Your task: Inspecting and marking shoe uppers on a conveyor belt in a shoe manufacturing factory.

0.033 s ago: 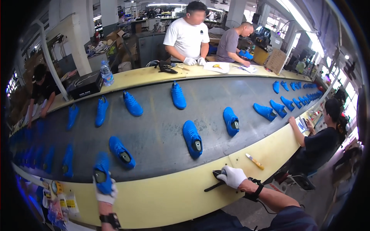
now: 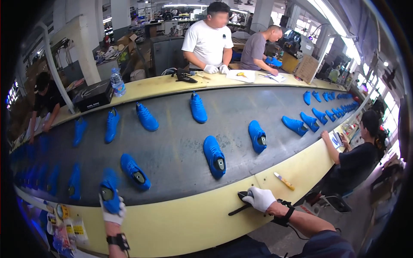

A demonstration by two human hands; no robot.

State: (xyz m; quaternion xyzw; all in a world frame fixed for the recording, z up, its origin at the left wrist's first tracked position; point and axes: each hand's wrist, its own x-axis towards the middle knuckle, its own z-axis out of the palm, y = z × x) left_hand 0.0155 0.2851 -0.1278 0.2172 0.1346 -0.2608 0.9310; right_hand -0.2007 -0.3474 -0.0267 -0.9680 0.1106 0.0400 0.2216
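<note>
My left hand (image 2: 114,214), in a white glove, is closed around the heel end of a blue lace-up shoe (image 2: 110,198) at the belt's near edge. The shoe's toe points away from me and is blurred; its opening shows something dark inside. My right hand (image 2: 261,198), also gloved, is closed on a dark hand-held tool (image 2: 244,196) with a black tip, resting at the near ledge. A black strip (image 2: 239,210) sticks out below it. Nearest on the belt lie a blue shoe (image 2: 135,172) right of my left hand and another blue shoe (image 2: 214,157) beyond my right.
More blue shoes (image 2: 198,107) lie in two rows along the grey conveyor belt (image 2: 172,172). A yellow-handled knife (image 2: 284,181) rests on the cream ledge (image 2: 180,223). Opposite are a black box (image 2: 93,95), water bottle (image 2: 117,82) and black tool (image 2: 185,76). Several co-workers stand or sit around the belt.
The shoe in my left hand has shifted slightly to the left. My right hand has hardly moved, and the shoes on the belt look nearly the same.
</note>
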